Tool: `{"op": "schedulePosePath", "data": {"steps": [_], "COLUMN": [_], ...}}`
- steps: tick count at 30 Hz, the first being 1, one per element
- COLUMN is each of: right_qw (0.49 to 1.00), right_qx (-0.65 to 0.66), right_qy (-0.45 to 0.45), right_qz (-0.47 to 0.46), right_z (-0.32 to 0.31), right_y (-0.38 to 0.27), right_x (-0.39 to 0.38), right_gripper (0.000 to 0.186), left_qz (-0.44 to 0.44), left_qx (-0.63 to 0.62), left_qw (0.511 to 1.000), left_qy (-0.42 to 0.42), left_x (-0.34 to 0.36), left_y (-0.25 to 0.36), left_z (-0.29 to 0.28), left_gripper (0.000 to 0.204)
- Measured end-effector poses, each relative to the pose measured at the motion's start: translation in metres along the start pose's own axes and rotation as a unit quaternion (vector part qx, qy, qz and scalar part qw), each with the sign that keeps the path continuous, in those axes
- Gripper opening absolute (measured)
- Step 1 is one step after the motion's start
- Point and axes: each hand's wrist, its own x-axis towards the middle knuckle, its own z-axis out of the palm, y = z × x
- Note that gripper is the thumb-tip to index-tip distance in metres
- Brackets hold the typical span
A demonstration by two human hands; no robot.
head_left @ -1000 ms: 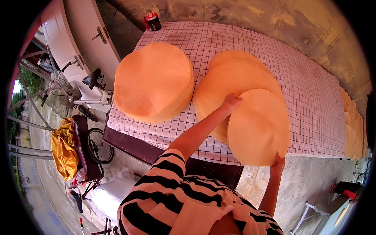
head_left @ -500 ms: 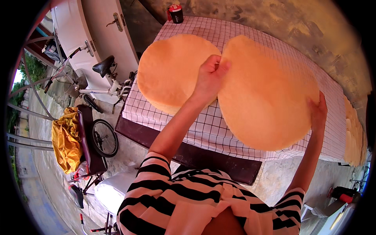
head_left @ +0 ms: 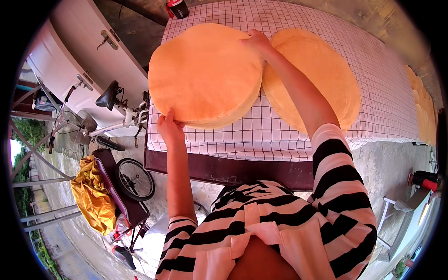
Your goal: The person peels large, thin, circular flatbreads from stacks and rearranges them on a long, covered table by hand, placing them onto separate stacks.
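The stack [head_left: 204, 74] lies between left fingers [head_left: 170, 116] and right fingers [head_left: 252, 40] (both touching).

black cup [head_left: 179, 9], upper left | white door [head_left: 86, 39] | black bicycle saddle [head_left: 108, 95] | crumpled yellow sheet [head_left: 94, 193] | spoked wheel [head_left: 135, 179]

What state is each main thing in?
Left stack of round orange sheets: piled flat
Its top sheet: flat, held at edges
Left hand: gripping that sheet's near edge
Right hand: gripping its far edge
Right stack of round orange sheets: piled, partly hidden
White checked tablecloth: spread
Shiny yellow cover: crumpled
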Motion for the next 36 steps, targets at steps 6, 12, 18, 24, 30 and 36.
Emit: {"op": "schedulePosePath", "data": {"steps": [6, 12, 18, 24, 30, 36], "right_qw": [0.993, 0.996, 0.988, 0.983, 0.981, 0.993], "right_qx": [0.018, 0.01, -0.059, -0.08, -0.183, 0.057], "right_qy": [0.06, 0.074, 0.13, 0.141, 0.002, 0.094], "right_qz": [-0.101, -0.042, -0.063, -0.087, -0.062, -0.033], "right_z": [0.019, 0.017, 0.014, 0.004, 0.023, 0.016], "right_y": [-0.014, 0.007, 0.009, -0.001, -0.001, 0.0], "right_x": [-0.004, 0.007, 0.002, -0.046, -0.074, -0.109], "right_gripper": [0.031, 0.034, 0.04, 0.051, 0.063, 0.063], "left_qz": [-0.025, -0.061, -0.099, 0.216, 0.354, 0.384], "left_qx": [0.07, 0.15, 0.259, 0.356, 0.493, 0.493], "left_qw": [0.997, 0.986, 0.958, 0.909, 0.787, 0.772], "left_qy": [-0.006, -0.04, -0.075, 0.002, -0.116, -0.119], "left_x": [-0.008, -0.012, -0.011, 0.018, 0.02, 0.032], "left_y": [0.011, 0.014, 0.034, 0.034, 0.007, -0.023], "left_z": [-0.004, 0.001, -0.01, -0.05, -0.011, -0.027], "left_gripper": [0.016, 0.022, 0.028, 0.05, 0.053, 0.049]}}
